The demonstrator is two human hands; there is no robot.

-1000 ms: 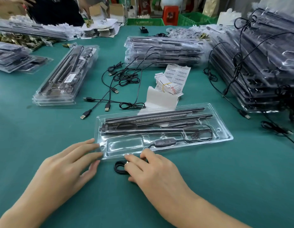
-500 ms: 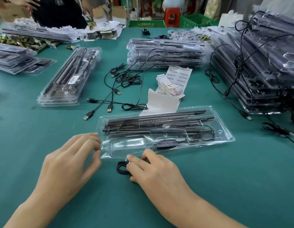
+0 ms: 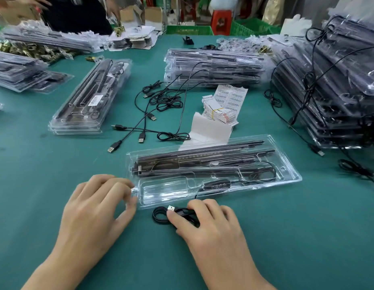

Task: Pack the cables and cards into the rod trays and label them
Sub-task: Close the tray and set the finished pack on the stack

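**Getting ready to tuck it in**

My right hand (image 3: 209, 227) grips the coiled black USB cable (image 3: 159, 214) against the green table mat (image 3: 307, 237). My fingers are curled over the bundle, and the silver plug pokes out just past my fingertip. I judge the cable light, thin and springy — released, the loops would likely fan open. So the place to hold it is across the whole bundle where the strands cross, not by the plug.

My left hand (image 3: 94, 206) pinches the near-left corner of the clear moulded plastic rod tray (image 3: 290, 176), thumb and fingers closed on the rim. The tray looks thin, flexible and slick, and a bare push might skate it over the mat. Its empty pocket lies just ahead of my right knuckles, between my two hands.

A second ago my left hand lay flat with straight fingers beside that corner — now it is curled onto it. The coil was mostly hidden under my right fingers, with no plug showing. Now the loop and plug stick out to their left.
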